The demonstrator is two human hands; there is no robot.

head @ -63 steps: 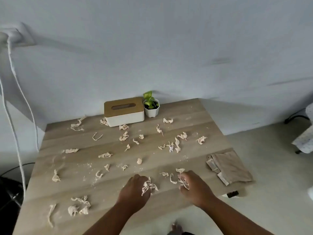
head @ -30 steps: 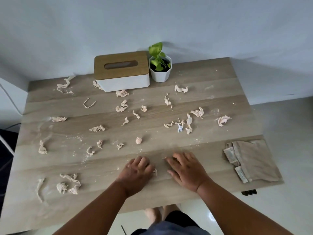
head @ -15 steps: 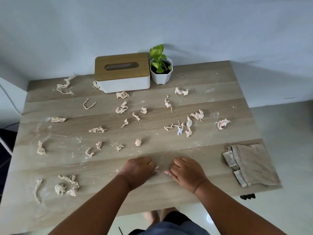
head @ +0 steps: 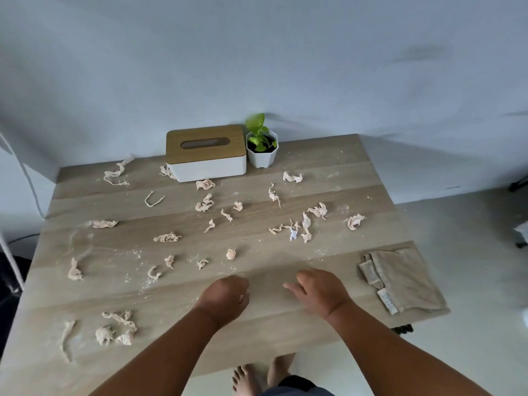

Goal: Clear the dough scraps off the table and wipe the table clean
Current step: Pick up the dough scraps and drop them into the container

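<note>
While my left hand [head: 227, 295] is curled into a fist around gathered bits, my right hand [head: 320, 290] lies loosely spread on the pale wooden table [head: 257, 332]. Pinkish dough scraps [head: 204, 204] lie scattered beyond; sweeping carelessly could knock some onto the floor.

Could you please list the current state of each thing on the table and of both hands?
Left hand: fisted, dough bit showing at the fingers.
Right hand: loosely open, empty as far as visible.
Dough scraps: scattered, uncollected.
Cloth: folded, untouched.
Tissue box: lid on.
Potted plant: upright.
Table: floury, unwiped.
</note>
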